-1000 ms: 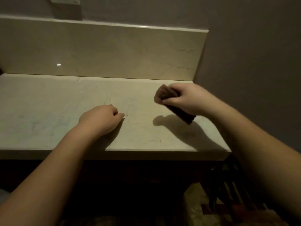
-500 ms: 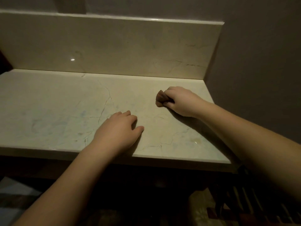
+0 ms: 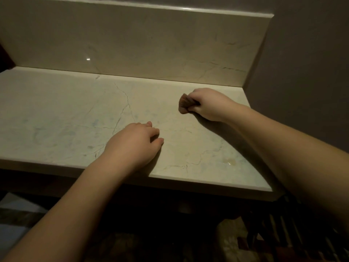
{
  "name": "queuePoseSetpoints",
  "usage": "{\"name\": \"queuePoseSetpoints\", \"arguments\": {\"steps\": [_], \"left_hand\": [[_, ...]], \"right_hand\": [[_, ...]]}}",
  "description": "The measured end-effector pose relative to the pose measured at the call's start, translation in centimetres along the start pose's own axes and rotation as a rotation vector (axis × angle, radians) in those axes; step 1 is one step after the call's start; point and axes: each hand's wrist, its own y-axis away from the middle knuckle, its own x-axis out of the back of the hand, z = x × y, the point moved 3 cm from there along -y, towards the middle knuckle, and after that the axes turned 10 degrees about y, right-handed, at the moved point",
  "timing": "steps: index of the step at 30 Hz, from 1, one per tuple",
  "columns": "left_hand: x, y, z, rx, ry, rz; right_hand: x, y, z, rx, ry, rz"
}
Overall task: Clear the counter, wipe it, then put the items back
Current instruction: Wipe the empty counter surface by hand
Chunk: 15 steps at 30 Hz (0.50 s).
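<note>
1. The pale marble surface (image 3: 56,114) runs from the left edge of the view to a grey wall (image 3: 306,72) on the right, where it ends in a corner.
2. A marble backsplash (image 3: 132,38) stands upright along the far edge of the surface and stops at that same wall.
3. The near edge of the surface runs across the lower middle of the view; below it everything is dark, with a dark slatted rack (image 3: 294,233) at the lower right.
4. The right hand (image 3: 207,104) sits near the far right corner, fingers curled tight round a bunched brown cloth (image 3: 185,105), which pokes out to the left of the fist and touches the marble.
5. The left hand (image 3: 136,142) rests on the surface near the front edge, palm down, fingers loosely bent and holding nothing.
6. The two hands are well apart, with bare marble between them.
7. The widest open stretch lies to the left of the left hand, all the way to the left end.
8. A small wet, yellowish patch (image 3: 229,162) shines near the front right corner.
</note>
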Motion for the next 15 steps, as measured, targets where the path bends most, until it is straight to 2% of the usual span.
{"name": "queuePoseSetpoints", "arguments": {"steps": [5, 8, 10, 15], "left_hand": [[0.2, 0.1, -0.2, 0.001, 0.006, -0.005], [0.1, 0.0, -0.2, -0.004, 0.014, -0.003], [0.0, 0.0, -0.2, -0.002, 0.020, -0.002], [0.0, 0.0, -0.3, 0.008, 0.026, -0.001]], "right_hand": [[0.6, 4.3, -2.3, 0.090, 0.030, -0.007], [1.5, 8.2, -3.8, 0.148, 0.163, -0.038], [1.8, 8.5, -3.9, 0.127, 0.221, -0.056], [1.6, 2.6, -2.2, -0.035, 0.138, -0.060]]}}
